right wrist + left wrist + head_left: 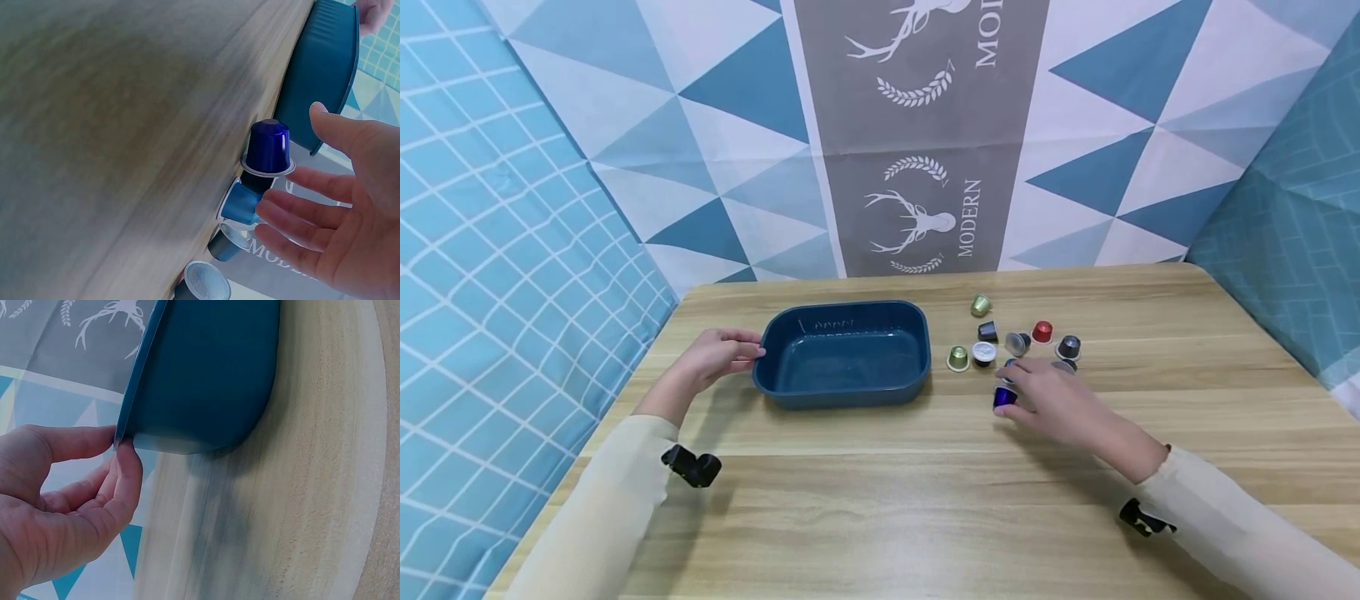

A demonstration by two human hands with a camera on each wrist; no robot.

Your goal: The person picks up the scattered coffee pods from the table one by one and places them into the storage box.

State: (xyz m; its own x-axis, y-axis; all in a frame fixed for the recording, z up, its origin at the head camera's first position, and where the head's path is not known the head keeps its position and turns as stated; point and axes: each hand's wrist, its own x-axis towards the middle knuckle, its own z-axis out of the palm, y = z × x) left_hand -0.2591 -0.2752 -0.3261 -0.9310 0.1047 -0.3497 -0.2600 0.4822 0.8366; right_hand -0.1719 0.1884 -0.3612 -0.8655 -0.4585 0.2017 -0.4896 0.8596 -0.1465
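A dark blue rectangular tub (835,398) sits on the left half of the table. My left hand (718,357) pinches its left rim between thumb and fingers, as the left wrist view (81,500) also shows. To the right, my right hand (1063,406) reaches over a group of coffee capsules. A shiny deep-blue coffee capsule (269,147) stands between its thumb and extended fingers, with the fingertips close to the capsule's rim. Beside it a lighter blue capsule (240,203) lies tipped near the middle fingertips. The right fingers are spread and loosely bent, gripping nothing.
Around the right hand are several more capsules: a red one (1042,331), a dark grey one (1069,347), a white-topped one (984,352) and green ones (958,358) nearer the tub. Patterned cloth (917,217) hangs behind the wooden table (880,508).
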